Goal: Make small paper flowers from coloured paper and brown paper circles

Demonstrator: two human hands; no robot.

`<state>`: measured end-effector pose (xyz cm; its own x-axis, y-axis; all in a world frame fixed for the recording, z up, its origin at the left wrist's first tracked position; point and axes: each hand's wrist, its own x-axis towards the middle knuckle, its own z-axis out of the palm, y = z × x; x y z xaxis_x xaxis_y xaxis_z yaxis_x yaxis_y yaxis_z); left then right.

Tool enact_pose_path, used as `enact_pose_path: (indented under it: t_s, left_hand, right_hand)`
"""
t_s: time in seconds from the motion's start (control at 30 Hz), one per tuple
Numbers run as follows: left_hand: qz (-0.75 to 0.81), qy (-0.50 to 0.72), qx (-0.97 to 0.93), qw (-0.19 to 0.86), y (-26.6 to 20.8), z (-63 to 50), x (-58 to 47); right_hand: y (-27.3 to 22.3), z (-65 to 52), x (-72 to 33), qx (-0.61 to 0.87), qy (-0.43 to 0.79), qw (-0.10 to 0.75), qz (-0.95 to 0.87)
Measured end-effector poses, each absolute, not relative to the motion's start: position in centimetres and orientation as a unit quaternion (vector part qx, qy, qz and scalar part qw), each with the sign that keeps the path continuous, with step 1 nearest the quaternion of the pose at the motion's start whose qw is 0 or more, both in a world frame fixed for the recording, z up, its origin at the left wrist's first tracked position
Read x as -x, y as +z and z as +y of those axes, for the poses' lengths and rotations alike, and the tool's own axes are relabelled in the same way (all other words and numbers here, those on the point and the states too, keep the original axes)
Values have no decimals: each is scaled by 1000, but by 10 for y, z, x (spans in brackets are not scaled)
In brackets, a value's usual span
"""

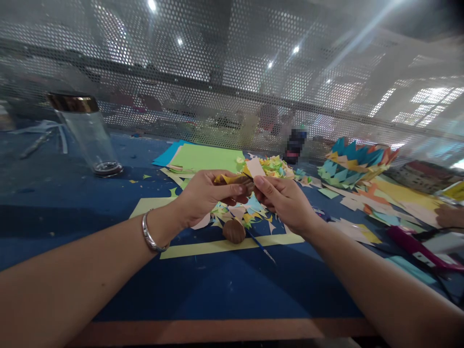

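My left hand (pixel 217 191) is closed on a folded yellow paper piece (pixel 226 179), held above the middle of the table. Close beside it, my right hand (pixel 282 195) pinches by the thumb, where a small pale pink paper piece (pixel 255 167) sticks up. A thin dark thing between the fingertips is too small to name. Below the hands lie cut paper scraps (pixel 250 205) in several colours. A round brown object (pixel 234 231) with a wood-like surface rests on a pale yellow paper strip (pixel 203 249), next to a thin blue brush-like stick (pixel 261 245).
Coloured paper sheets (pixel 213 157) are stacked behind my hands. A clear bottle (pixel 90 140) stands at the left. To the right are a zigzag-edged paper crown (pixel 357 164), loose paper pieces and a magenta tool (pixel 416 249). A perforated metal screen (pixel 217 77) closes off the back.
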<state>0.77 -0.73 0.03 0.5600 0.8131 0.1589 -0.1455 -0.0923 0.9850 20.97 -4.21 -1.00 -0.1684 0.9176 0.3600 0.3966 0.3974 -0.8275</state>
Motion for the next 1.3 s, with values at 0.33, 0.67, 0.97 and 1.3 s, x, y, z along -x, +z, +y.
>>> enact_pose_path:
  t_s: [0.33, 0.67, 0.97, 1.3]
  left_hand:
    - [272, 380, -625, 626, 3, -3, -5]
    - [279, 378, -661, 585, 3, 4, 0]
    - [299, 374, -672, 565, 4, 3, 2]
    - [321, 373, -685, 537, 5, 1, 2]
  right_hand:
    - [-3, -45, -209, 474, 243, 425, -732]
    - [2, -48, -210, 485, 177, 385, -765]
    - [4, -49, -211, 487, 168, 375, -771]
    - [3, -49, -212, 487, 167, 374, -772]
